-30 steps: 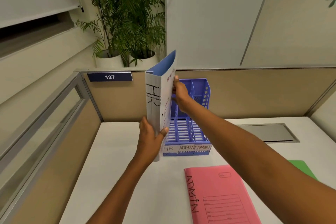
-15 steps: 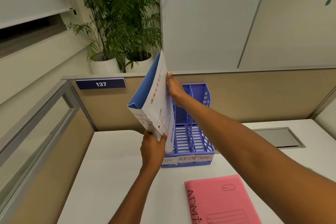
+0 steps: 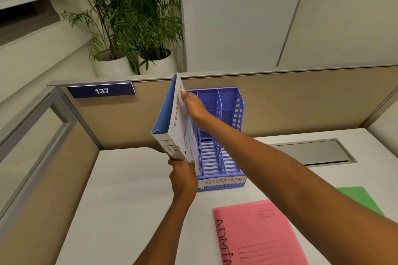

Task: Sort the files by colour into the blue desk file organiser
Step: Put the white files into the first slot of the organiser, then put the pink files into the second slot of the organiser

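Cubicle counter (image 3: 129, 189), white top, beige partition (image 3: 301, 103) behind. Left hand (image 3: 183, 176) grips the bottom corner of the HR file (image 3: 170, 118). Right hand (image 3: 193, 107) pinches its top edge, thumb on the cover. Both hands are clamped on it, well apart. File hangs tilted at the left slot of the blue organiser (image 3: 238, 114), not yet seated, covers gaping. Risk: a gaping cover straddles the left wall or a divider and jams, or the low corner slides into the ADMIN slot next door. Pushing hard could shove the organiser back. Pink ADMIN file (image 3: 258, 236) and green file (image 3: 361, 198) lie flat near me, unsorted. Versus half a second ago: file top has dropped to the partition line, and my left hand now covers the organiser's HR label.
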A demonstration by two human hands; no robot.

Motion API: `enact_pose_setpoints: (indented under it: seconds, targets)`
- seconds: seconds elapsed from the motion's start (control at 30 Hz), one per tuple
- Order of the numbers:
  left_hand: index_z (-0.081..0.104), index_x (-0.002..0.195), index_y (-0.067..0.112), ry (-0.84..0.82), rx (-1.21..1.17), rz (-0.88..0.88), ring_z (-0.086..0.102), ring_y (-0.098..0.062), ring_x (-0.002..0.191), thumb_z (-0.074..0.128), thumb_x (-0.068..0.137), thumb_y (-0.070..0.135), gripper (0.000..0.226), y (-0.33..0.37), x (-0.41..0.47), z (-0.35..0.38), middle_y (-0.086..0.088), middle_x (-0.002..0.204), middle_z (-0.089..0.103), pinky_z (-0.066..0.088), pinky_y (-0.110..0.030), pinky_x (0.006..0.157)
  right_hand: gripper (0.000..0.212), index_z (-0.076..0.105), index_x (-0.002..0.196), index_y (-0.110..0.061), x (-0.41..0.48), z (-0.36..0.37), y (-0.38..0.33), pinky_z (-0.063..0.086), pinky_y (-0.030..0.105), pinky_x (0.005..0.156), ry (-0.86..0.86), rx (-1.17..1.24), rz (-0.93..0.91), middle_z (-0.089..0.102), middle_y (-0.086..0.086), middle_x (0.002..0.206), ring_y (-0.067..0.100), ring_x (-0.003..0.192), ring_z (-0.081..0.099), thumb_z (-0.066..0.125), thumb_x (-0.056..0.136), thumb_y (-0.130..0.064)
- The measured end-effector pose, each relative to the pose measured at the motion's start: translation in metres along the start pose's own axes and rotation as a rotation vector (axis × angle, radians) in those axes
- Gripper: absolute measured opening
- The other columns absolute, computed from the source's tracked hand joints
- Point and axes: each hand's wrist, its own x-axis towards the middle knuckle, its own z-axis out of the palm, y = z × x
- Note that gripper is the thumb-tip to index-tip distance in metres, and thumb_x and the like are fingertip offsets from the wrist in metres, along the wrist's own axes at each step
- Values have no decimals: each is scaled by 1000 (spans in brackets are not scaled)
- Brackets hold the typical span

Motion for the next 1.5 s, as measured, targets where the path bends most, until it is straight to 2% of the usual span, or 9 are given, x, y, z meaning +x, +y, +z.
enact_pose_setpoints:
  seconds: [0.13,0.33,0.43,0.57,0.73,0.93,1.23,1.33,1.5]
  targets:
    - [22,93,21,32,-43,-120,55,-21,62,63,87,40,45,-2,7,15,-13,97,66,47,-26,54,78,28,150,-13,-11,9,3,35,45,109,-32,-7,4,37,8,153,30,137,40,43,92,-63]
    - [15,90,22,59,108,-128,53,-23,65,61,86,45,51,-2,6,21,-15,104,67,47,-32,59,60,37,140,-10,-21,25,8,37,39,89,24,-38,47,47,13,140,22,106,45,54,93,-43]
    - [26,105,16,5,177,-94,68,-31,80,61,86,44,49,-4,1,17,-14,109,66,57,-38,68,59,36,142,-12,-24,25,10,36,38,90,54,-15,74,46,11,142,23,111,46,51,94,-42]
    - [27,122,13,-49,211,-38,67,-34,97,64,87,33,55,-8,-4,8,-15,123,58,58,-44,78,49,39,139,-9,-30,22,18,38,38,90,77,-21,104,49,15,139,28,114,49,47,99,-36]
    - [29,121,10,-77,281,-1,66,-34,101,65,86,35,56,-15,-11,-6,-16,125,58,57,-42,82,44,48,123,-3,-38,21,18,48,49,94,94,-44,100,58,20,120,34,106,58,42,100,-41]
    - [31,119,13,-137,471,131,66,-30,98,65,82,45,59,-26,-24,-23,-12,120,54,57,-38,76,45,47,113,-10,-63,23,13,45,33,65,96,-124,117,55,10,103,25,91,58,34,99,-51]
    - [27,132,16,-285,609,218,57,-32,112,59,83,51,68,-65,-68,-24,-13,131,41,53,-46,88,48,50,123,1,-158,0,47,50,45,95,182,-290,68,58,22,124,34,113,58,42,101,-41]
    - [24,138,17,-295,642,271,52,-35,119,55,84,54,72,-78,-88,-20,-13,139,37,48,-50,93,49,49,130,0,-199,-14,69,46,34,90,216,-328,43,55,19,132,27,116,56,46,100,-39]
    - [19,144,26,-311,732,389,48,-37,125,50,82,61,77,-103,-121,-11,-13,148,32,42,-56,97,42,51,126,-8,-257,-35,109,51,49,98,244,-308,122,59,14,130,31,120,58,52,98,-38]
